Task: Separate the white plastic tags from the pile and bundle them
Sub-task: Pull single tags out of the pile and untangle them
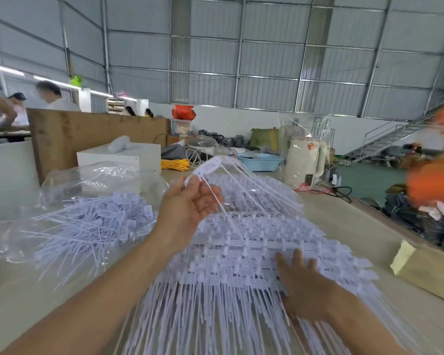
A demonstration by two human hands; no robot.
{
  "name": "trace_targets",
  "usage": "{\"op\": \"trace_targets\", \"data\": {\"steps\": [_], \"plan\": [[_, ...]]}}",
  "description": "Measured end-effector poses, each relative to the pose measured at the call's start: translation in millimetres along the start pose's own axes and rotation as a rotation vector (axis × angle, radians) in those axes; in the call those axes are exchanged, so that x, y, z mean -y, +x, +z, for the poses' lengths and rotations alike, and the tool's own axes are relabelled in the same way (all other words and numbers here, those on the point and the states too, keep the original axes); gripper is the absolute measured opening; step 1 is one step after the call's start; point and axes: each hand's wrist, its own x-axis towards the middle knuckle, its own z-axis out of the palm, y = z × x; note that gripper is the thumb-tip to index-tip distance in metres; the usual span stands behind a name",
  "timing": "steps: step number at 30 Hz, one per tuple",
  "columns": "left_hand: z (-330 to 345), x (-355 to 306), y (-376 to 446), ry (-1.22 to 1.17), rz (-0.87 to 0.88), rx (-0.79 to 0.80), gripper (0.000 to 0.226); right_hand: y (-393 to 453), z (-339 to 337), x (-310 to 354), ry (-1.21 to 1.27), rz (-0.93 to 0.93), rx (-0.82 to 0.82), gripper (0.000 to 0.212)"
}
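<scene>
Pinching one lifted strip of tags (pixel 208 167) in my left grip (pixel 190 203); right grip (pixel 300 280) spread flat on the pile (pixel 241 242).

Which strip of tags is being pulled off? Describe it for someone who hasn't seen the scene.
Start at the big pile of white tags mid-table. The left hand pinches one strip of tags above it. Unlike the rest, it is raised, its thin tails slanting down to the pile.

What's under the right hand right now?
The right hand lies flat, fingers straight, on the big stack of white tags still joined in strips. More strips show beneath. The table under the stack is covered there.
</scene>
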Motion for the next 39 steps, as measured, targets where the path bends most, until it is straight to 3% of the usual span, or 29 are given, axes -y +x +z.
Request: {"op": "trace_targets", "data": {"steps": [6, 9, 12, 17, 20, 23, 29, 35, 39], "plan": [[-2, -28, 17, -0.206, -0.091, 0.048, 0.041, -15, -35, -30, -0.023, -0.228, 0.101, 0.088], [-13, -9, 22, 0.047, -0.278, 0.012, 0.035, -22, -63, -52, 0.145, -0.231, 0.078, 0.083], [-30, 20, 21, 0.447, -0.408, 0.025, 0.028, -3, -73, -67, 0.077, -0.203, -0.003, 0.055], [-38, 36, 21, 0.863, -0.316, 0.127, 0.021, 39, -72, -74, -0.086, -0.065, -0.233, 0.037], [-32, 39, 19, 0.980, -0.224, 0.165, 0.018, 51, -74, -35, 0.052, -0.242, -0.461, 0.032], [-29, 38, 17, 0.979, -0.110, 0.183, 0.021, 61, -70, 16, 0.366, -0.456, -0.435, 0.036], [-32, 37, 14, 0.865, 0.020, 0.119, 0.028, 85, -61, 50, 0.627, -0.640, -0.207, 0.031], [-25, 33, 15, 0.861, 0.025, 0.026, 0.036, 89, -45, 56, 0.618, -0.761, -0.545, 0.027], [-19, 28, 15, 0.647, -0.244, -0.021, 0.020, 93, -35, 50, 0.305, -0.744, -0.819, 0.015]]}}
